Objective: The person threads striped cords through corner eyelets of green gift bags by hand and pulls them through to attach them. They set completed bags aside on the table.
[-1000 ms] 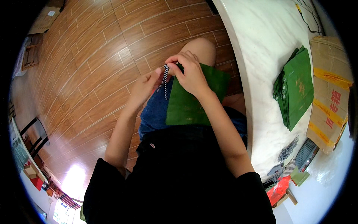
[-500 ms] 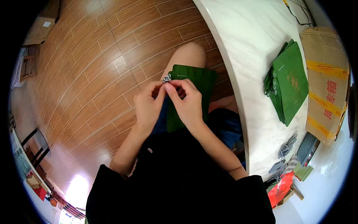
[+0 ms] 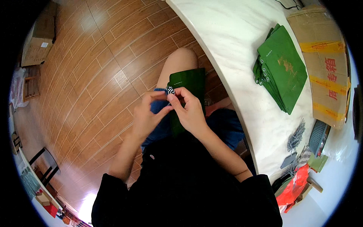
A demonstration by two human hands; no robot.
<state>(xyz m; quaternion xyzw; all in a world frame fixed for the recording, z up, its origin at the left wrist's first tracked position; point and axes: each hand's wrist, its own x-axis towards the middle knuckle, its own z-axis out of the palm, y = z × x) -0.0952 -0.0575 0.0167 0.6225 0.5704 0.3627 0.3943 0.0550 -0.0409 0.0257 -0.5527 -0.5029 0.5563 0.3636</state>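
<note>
A flat dark green piece [image 3: 193, 81], with a notched upper left corner, lies over my lap and thigh. At that corner sits a knotted black-and-white cord [image 3: 171, 90]. My right hand [image 3: 189, 113] is closed in a pinch on the cord, thumb over bent fingers. Just left of it, my left hand [image 3: 145, 117] has its thumb and fingers apart in a curve. Its fingertips come close to the cord and to my right thumb. Whether they touch the cord I cannot make out. The lower end of the green piece is hidden by my shirt and right hand.
On the white table [image 3: 223, 49] to my right lies a fanned stack of green pieces [image 3: 285, 70] with eyelets. Beyond it is a taped cardboard box [image 3: 323, 72]. Nearer are a bundle of patterned cords [image 3: 296, 136], a grey basket [image 3: 318, 138] and a red plastic bag [image 3: 295, 185].
My left thumb and fingers have spread from a pinch at the cord, and more of the knot shows. My right hand stays on the cord. The whole view has shifted slightly.
</note>
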